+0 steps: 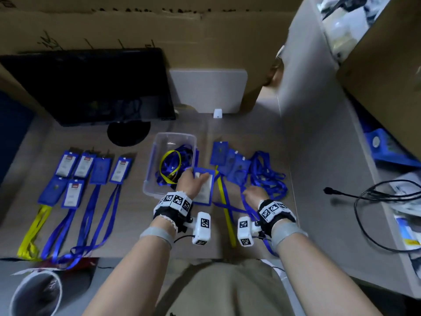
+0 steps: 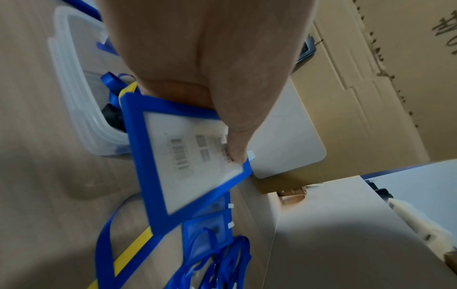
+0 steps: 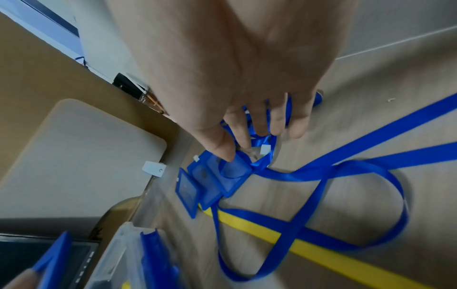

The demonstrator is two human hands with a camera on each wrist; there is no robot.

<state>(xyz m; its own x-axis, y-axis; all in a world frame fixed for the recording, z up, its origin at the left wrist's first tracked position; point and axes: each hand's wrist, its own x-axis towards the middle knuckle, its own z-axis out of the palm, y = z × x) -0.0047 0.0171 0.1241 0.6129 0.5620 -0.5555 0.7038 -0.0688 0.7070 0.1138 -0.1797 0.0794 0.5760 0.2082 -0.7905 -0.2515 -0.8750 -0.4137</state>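
Note:
My left hand holds a blue badge holder with a white card in it, just right of the clear plastic box. In the left wrist view the thumb presses on the card face of that holder, which is tilted above the desk. My right hand is down on the pile of blue lanyards. The right wrist view shows its fingers curled round blue lanyard strands by the top of three empty blue holders. A yellow lanyard lies between my hands.
Several filled badge holders lie in rows at the left, their lanyards trailing to the desk edge. The box holds blue and yellow lanyards. Behind stand a dark monitor and a white board. Black cables lie at the right.

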